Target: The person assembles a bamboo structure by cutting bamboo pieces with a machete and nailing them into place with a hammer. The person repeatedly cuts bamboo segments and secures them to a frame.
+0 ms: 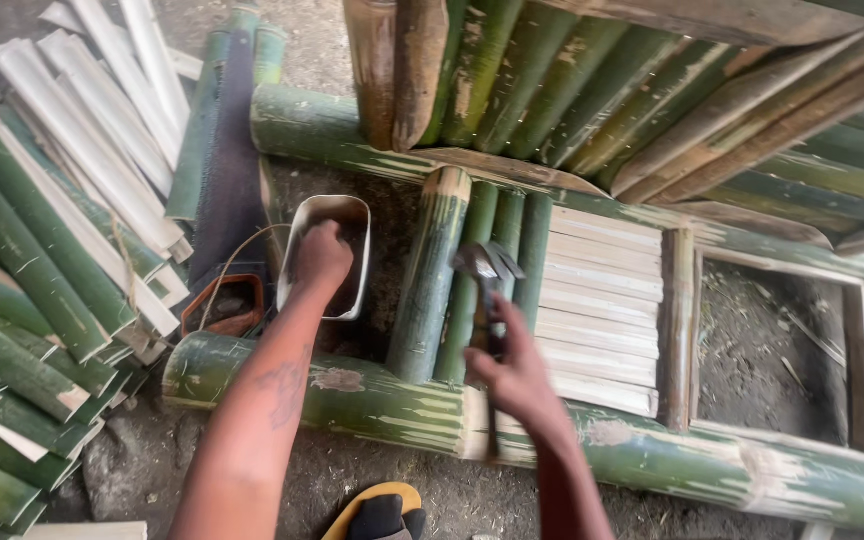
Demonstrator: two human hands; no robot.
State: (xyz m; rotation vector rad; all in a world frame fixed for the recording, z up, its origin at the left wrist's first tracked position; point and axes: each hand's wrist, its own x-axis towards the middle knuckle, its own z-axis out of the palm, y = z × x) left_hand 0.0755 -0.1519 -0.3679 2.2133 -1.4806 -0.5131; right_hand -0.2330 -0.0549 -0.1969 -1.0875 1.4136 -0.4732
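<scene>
L fingers (pixel 324 250) hidden in tin (pixel 297 240); R-hand hammer (pixel 487 265) handle obscured.

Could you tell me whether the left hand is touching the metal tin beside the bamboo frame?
Touching. The head view shows the left hand reaching down inside the metal tin, its knuckles against the inner wall, with no gap visible.

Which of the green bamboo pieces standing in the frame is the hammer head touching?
The hammer in the right hand sits over the second green slat from the left; the widest slat beside it is untouched.
</scene>
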